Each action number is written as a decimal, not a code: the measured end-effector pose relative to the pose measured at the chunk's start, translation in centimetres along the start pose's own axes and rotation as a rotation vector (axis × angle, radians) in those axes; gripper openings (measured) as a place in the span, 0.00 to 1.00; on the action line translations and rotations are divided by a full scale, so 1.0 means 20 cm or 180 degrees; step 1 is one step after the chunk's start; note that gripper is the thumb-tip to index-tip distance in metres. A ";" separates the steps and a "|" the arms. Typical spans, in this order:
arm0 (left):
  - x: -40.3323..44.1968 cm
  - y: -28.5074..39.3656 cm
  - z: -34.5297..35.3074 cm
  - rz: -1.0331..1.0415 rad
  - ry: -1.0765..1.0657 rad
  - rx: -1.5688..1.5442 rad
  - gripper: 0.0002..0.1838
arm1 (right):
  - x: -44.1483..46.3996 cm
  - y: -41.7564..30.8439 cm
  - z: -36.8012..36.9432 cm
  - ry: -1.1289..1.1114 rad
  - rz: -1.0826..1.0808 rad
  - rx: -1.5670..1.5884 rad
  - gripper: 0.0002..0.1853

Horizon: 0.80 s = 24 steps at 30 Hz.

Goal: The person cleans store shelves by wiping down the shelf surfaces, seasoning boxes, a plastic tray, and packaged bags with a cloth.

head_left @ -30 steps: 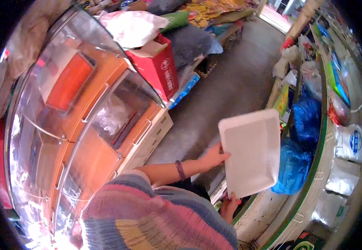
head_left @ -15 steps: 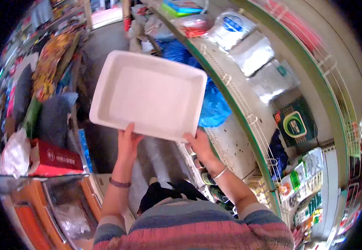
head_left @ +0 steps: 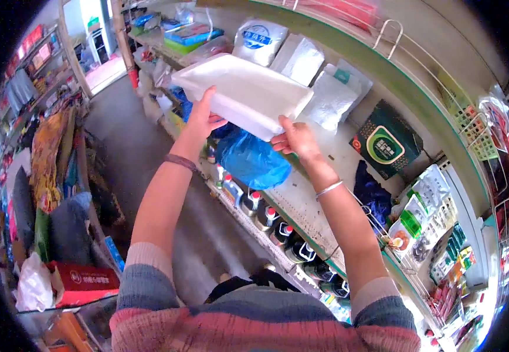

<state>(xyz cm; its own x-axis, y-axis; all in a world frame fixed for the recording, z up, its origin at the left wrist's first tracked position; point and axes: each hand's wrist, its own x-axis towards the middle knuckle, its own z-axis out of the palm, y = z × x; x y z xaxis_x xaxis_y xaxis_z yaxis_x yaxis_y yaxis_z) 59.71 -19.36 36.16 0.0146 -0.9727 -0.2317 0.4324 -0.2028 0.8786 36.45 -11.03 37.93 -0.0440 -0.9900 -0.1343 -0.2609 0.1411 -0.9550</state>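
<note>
A white rectangular plastic tray point(head_left: 248, 88) is held up in front of the shelf, tilted, with its hollow side facing up. My left hand point(head_left: 203, 117) grips its near left edge, thumb against the outer wall. Closed on the near right corner is my right hand point(head_left: 297, 138). Just beyond the tray, on the shelf, lie a white bag with blue print point(head_left: 259, 41) and clear plastic packs point(head_left: 332, 94). A blue plastic bag point(head_left: 253, 161) bulges below the tray.
A dark green box point(head_left: 387, 139) and a dark blue bag point(head_left: 372, 190) rest on the shelf at right. Bottles with red caps point(head_left: 269, 216) line the lower shelf. Wire guards point(head_left: 392, 35) edge the upper shelf. At left stand a red box point(head_left: 84, 283) and piled fabrics point(head_left: 52, 158).
My view has turned toward the right-hand shelf. Both hands have lifted the tray forward and tilted it, bringing it over the shelf edge beside the plastic packs.
</note>
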 end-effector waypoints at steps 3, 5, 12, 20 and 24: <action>0.11 0.00 0.06 -0.0027 -0.0077 0.0199 0.42 | 0.08 0.00 -0.04 -0.0175 0.0202 0.0002 0.35; 0.17 0.02 0.09 -0.0011 -0.0013 0.0335 0.43 | 0.09 0.01 -0.04 -0.0095 0.0188 0.0320 0.37; 0.25 0.02 0.19 -0.0209 -0.0064 0.0551 0.43 | 0.05 0.07 -0.07 -0.0052 -0.0023 0.0460 0.36; 0.42 -0.10 0.15 0.0050 0.0007 0.0398 0.37 | -0.38 0.16 -0.35 0.1128 -0.1323 -0.2193 0.16; 0.17 -0.22 0.07 0.0342 -0.0082 0.0315 0.31 | -0.54 0.38 -0.83 0.1476 -0.0320 -0.3628 0.26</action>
<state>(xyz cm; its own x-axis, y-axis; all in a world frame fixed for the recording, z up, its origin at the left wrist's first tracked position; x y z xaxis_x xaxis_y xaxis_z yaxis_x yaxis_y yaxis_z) 56.69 -21.87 32.11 0.0323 -0.9917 -0.1244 0.3385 -0.1063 0.9349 18.97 0.87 36.51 -0.2525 -0.9334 0.2548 -0.9641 0.2202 -0.1487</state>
